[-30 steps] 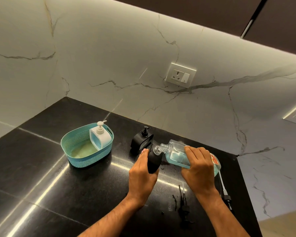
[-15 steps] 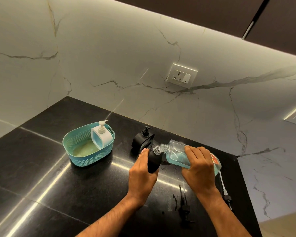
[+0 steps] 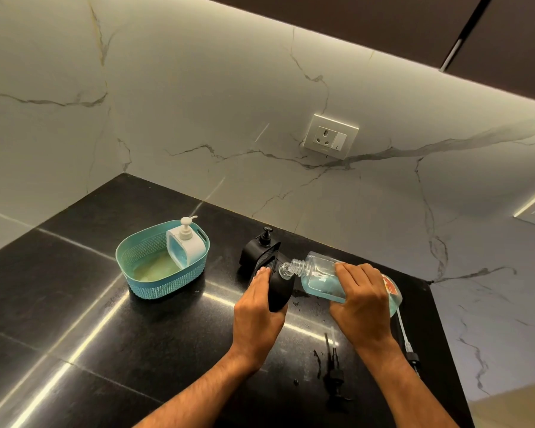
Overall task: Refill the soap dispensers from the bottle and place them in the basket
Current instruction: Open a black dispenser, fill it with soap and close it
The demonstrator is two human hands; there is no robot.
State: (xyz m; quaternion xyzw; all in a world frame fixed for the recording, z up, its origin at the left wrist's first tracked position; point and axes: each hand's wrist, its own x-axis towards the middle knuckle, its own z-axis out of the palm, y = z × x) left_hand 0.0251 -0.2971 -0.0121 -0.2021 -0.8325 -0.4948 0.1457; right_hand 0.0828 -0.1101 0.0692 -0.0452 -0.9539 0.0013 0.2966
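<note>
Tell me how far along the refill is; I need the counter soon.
Done: the white dispenser stands in the teal basket, pump on. In hand: the right hand tips the clear soap bottle into a black dispenser steadied by the left hand. Left: refit its pump, basket it, then handle the second black dispenser behind; whether that one is filled is not visible.

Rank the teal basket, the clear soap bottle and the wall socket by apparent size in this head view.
1. Teal basket
2. Clear soap bottle, partly hidden by the right hand
3. Wall socket, though it sits farther away
</note>
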